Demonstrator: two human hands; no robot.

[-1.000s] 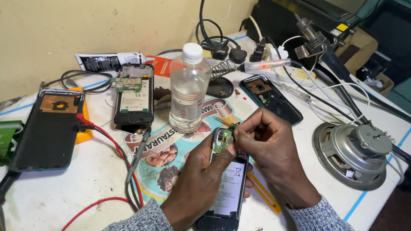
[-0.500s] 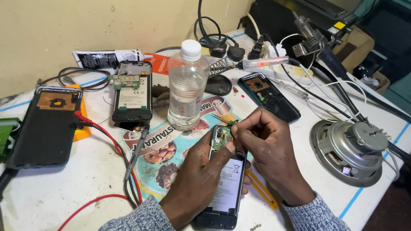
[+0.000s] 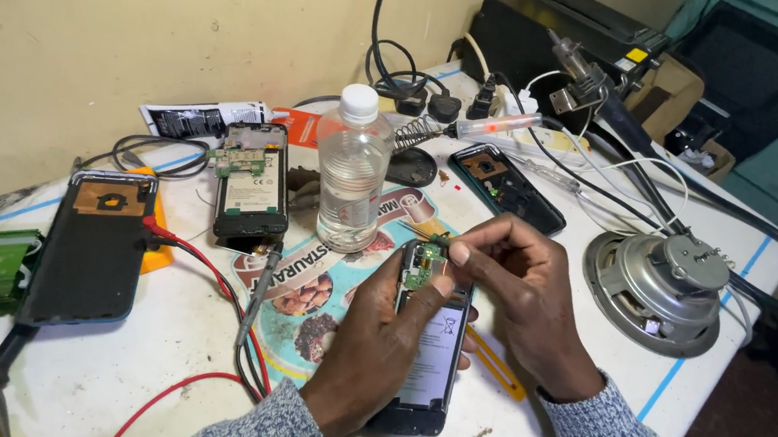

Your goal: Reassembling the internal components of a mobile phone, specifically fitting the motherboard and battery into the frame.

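An opened black phone (image 3: 430, 365) lies on the white table with its battery and a small green circuit board (image 3: 420, 269) exposed. My left hand (image 3: 375, 341) grips the phone from the left, thumb pressed at the board. My right hand (image 3: 527, 289) is above the phone's top end. Its fingers pinch a thin metal tool (image 3: 418, 232) whose tip points left just over the board. Both hands hide part of the phone's upper end.
A clear plastic bottle (image 3: 350, 177) stands just behind the phone on a printed sheet (image 3: 305, 301). Other opened phones (image 3: 251, 186) (image 3: 87, 246) (image 3: 506, 187) lie left and behind. A loudspeaker (image 3: 658, 287) is at the right, red and black probe leads (image 3: 213, 273) at the left, and a soldering iron (image 3: 484, 125) behind.
Both hands stay at the top end of the phone, with only small finger shifts. The view has shifted slightly.
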